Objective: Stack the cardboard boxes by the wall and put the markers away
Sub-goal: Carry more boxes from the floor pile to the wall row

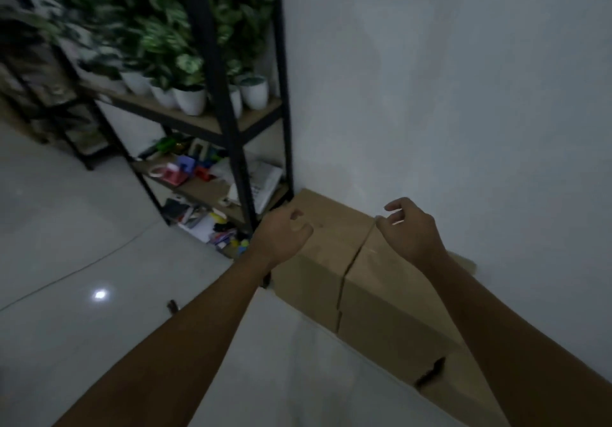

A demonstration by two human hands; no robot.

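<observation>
**A:** Your left hand (281, 234) hovers over the near-left corner of the cardboard boxes (328, 251), fingers loosely curled on nothing. Your right hand (410, 231) is above the far edge, by the wall (447, 95), fingers hooked but empty too. Whether either one touches the cardboard, I cannot tell.

**B:** Why are the boxes sitting where they are?

**A:** They lie on the floor (82, 244), tight against the wall and butted up to the foot of the black shelf (238, 161), so I judge the corner is squaring them up for you. Two top faces meet at a dark seam running between your hands. More cardboard shows lower right, with a ragged torn gap in it.

**B:** What do they look like to handle?

**A:** Plain brown corrugated board, matte, flat-sided with crisp edges. It probably dents at the corners if you shove. The floor is glossy tile, so a box would likely slide easily.

**B:** And the markers?

**A:** Nothing in your hands. The lower shelf boards hold a jumble of colourful small items (198, 168), under the potted plants (192, 92), but it is too blurred to pick out markers. I judge that part of the job is still ahead of you.
</observation>
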